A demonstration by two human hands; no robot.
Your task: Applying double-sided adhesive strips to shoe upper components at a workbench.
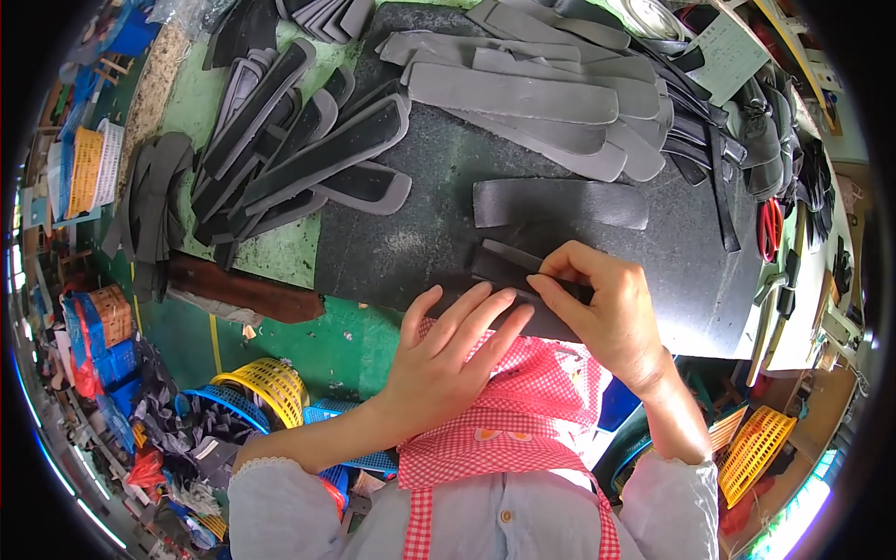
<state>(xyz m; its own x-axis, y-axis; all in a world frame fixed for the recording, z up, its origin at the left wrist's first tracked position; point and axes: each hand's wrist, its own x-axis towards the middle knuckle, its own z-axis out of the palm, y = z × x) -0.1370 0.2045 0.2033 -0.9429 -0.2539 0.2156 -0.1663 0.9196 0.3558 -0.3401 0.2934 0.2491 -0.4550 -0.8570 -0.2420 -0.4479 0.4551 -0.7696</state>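
Note:
A small black strip (504, 267) with a grey edge lies on the dark work surface (411, 243) close to its front edge. Thumb and index finger of my right hand (611, 308) pinch the strip at its right end. My left hand (453, 345) has its fingers spread, their tips at the front edge of the table by the strip's near side; whether they press on it I cannot tell. Just beyond lies a single grey strip (560, 203), flat and rounded at the sides. My palms hide part of the table edge.
A pile of grey strips (513, 91) lies at the back. Black-and-grey layered pieces (327, 154) are heaped at the left, with thin grey pieces (154, 187) beside them. Black straps (719, 177) and a handled tool (789, 280) sit at the right. Yellow baskets (271, 387) stand below.

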